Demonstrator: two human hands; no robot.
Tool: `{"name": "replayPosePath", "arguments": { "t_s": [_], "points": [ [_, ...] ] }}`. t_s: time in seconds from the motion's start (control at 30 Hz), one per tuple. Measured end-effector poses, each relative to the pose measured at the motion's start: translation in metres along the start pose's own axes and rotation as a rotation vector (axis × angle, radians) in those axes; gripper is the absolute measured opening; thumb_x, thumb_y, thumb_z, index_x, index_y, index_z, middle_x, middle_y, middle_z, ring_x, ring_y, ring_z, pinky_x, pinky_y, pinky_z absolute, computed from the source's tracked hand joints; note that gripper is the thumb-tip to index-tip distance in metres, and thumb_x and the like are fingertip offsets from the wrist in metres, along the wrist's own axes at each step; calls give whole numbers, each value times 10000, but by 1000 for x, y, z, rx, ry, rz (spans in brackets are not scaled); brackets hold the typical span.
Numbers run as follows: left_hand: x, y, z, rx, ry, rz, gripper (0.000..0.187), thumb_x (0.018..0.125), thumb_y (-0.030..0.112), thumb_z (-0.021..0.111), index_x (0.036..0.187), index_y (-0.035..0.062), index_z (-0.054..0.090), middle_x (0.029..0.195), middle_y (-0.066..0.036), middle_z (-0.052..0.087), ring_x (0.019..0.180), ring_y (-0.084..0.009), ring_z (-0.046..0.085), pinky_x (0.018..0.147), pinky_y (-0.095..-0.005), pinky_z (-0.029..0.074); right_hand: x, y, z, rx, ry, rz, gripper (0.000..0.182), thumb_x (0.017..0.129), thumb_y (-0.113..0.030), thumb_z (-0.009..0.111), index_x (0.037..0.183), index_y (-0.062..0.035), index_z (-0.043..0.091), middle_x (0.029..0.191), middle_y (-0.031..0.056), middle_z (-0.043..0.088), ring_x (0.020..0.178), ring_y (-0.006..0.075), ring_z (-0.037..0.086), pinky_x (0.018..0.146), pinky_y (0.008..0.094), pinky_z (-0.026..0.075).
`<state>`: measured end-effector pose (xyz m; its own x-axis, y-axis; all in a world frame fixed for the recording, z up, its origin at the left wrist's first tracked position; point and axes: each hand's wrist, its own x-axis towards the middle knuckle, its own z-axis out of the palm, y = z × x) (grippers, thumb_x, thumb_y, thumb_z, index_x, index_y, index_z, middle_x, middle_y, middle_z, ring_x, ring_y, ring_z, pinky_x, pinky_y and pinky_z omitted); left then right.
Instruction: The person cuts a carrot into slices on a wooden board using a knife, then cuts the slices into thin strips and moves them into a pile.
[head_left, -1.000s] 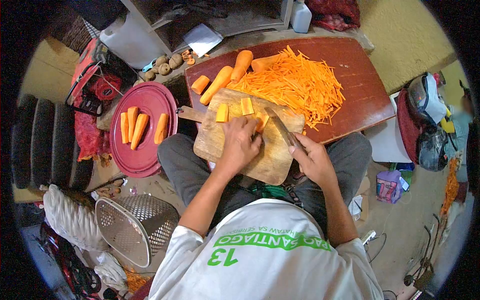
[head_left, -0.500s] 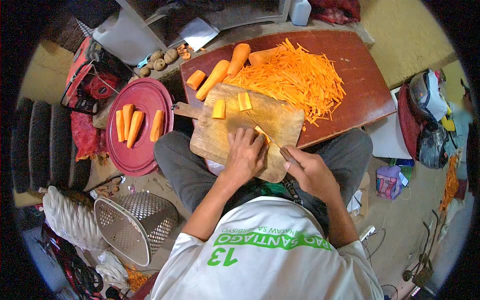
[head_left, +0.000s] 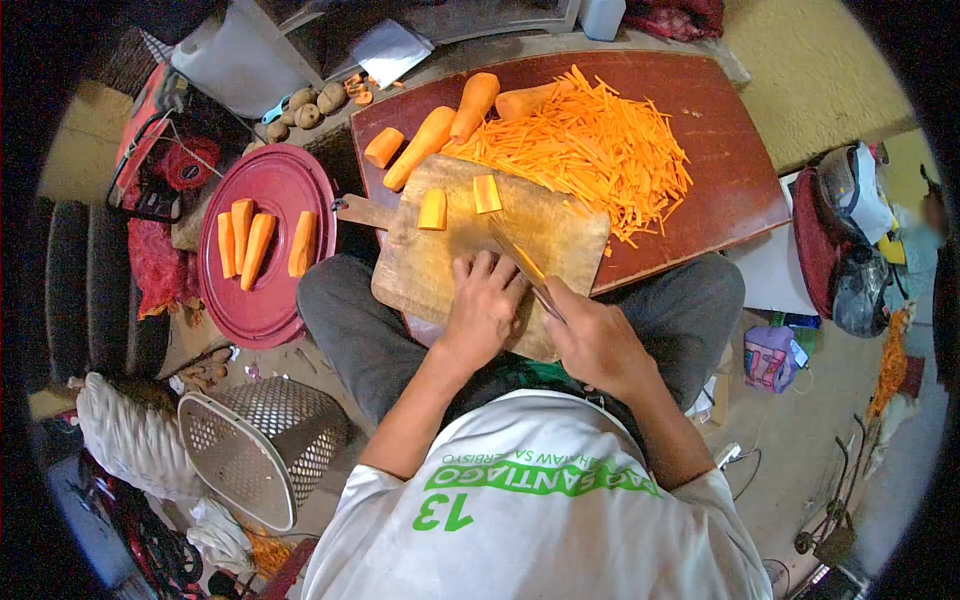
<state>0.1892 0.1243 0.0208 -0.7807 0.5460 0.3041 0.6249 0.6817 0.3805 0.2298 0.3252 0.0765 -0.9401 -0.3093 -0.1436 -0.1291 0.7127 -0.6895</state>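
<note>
A knife (head_left: 513, 252) is in my right hand (head_left: 590, 335), its blade slanting across the wooden cutting board (head_left: 425, 265) toward the upper left. Along the blade shows a strip of orange carrot (head_left: 530, 264). My left hand (head_left: 482, 305) is closed, its curled fingers pressing down on a carrot piece beside the blade; most of that piece is hidden by the fingers. Two cut carrot blocks, one on the left (head_left: 433, 209) and one nearer the middle (head_left: 486, 194), lie at the board's far side. Behind the board spreads a heap of carrot strips (head_left: 600, 150).
Whole peeled carrots (head_left: 420, 147) lie on the red-brown table (head_left: 720, 150). To the left, a round red lid (head_left: 270, 190) carries several carrot pieces. A perforated basket (head_left: 265, 450) sits on the floor nearby. Brown round vegetables (head_left: 331, 97) are beyond the table's left corner.
My right hand and the knife have shifted slightly left and up, the blade now steeper along the carrot. My left hand stays curled in nearly the same place. The whole view has shifted slightly.
</note>
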Motion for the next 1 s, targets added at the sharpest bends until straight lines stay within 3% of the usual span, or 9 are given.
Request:
{"name": "replayPosePath", "arguments": {
  "t_s": [0.13,0.27,0.43,0.53,0.63,0.73,0.83,0.93,1.0],
  "points": [
    [-3,-8,8,-18,78,29,352,782,108,777,1123,26,758,1182,-116,655,1113,-335,575,989,-513,403,0,0,-7,-8,-52,-42,406,1075,-232,576,1396,0,486,1132,318,721,1004,529,708,836,640,565],
    [-4,-5,4,-55,97,15,309,836,102,739,1131,14,763,1191,-124,671,1094,-337,581,988,-500,409,-21,-15,-22,-25,-126,23,359,1069,-208,587,1357,-11,501,1058,312,732,934,522,720,786,613,582],
    [-3,-11,13,-55,110,23,301,848,105,727,1129,5,764,1168,-133,678,1080,-342,583,986,-495,414,1,-1,-4,12,-30,-17,325,1082,-220,566,1328,-17,504,1046,321,728,962,537,712,816,629,571],
    [-3,-9,11,-75,121,20,302,846,101,719,1128,0,762,1158,-137,677,1079,-346,582,988,-492,417,12,-2,-6,76,16,-22,212,1072,-182,585,1208,-22,555,1004,295,687,979,529,680,786,591,523],
    [-5,-8,8,-85,124,11,313,844,93,713,1136,-6,761,1151,-140,674,1081,-351,581,992,-492,420,-7,-17,-21,33,-68,95,206,1067,-164,591,1209,-19,557,1019,305,692,985,540,676,790,594,527],
    [-5,-11,9,-82,129,21,319,840,86,713,1141,-11,760,1145,-143,671,1083,-356,579,990,-497,423,-24,-18,-23,-50,-172,147,296,1061,-195,595,1303,-49,506,1032,337,711,971,544,703,820,643,555],
    [-4,-12,11,-103,122,13,317,843,82,713,1141,-14,758,1151,-147,670,1084,-360,578,1001,-502,426,-9,-11,-7,40,-48,121,198,1068,-159,582,1224,-39,557,1019,304,695,998,547,664,791,593,523],
    [-6,-12,12,-120,87,-4,315,846,83,715,1142,-17,757,1164,-150,669,1085,-363,579,1020,-505,428,15,0,-5,42,-1,-25,215,1075,-168,576,1252,-51,539,1010,304,691,994,552,659,789,599,516],
    [-5,-14,10,-119,95,12,316,845,85,720,1141,-17,757,1172,-151,669,1086,-365,579,1031,-506,428,9,-8,-13,73,-5,5,218,1073,-167,583,1252,-50,540,997,307,686,985,555,659,786,605,512]
  ]
}}
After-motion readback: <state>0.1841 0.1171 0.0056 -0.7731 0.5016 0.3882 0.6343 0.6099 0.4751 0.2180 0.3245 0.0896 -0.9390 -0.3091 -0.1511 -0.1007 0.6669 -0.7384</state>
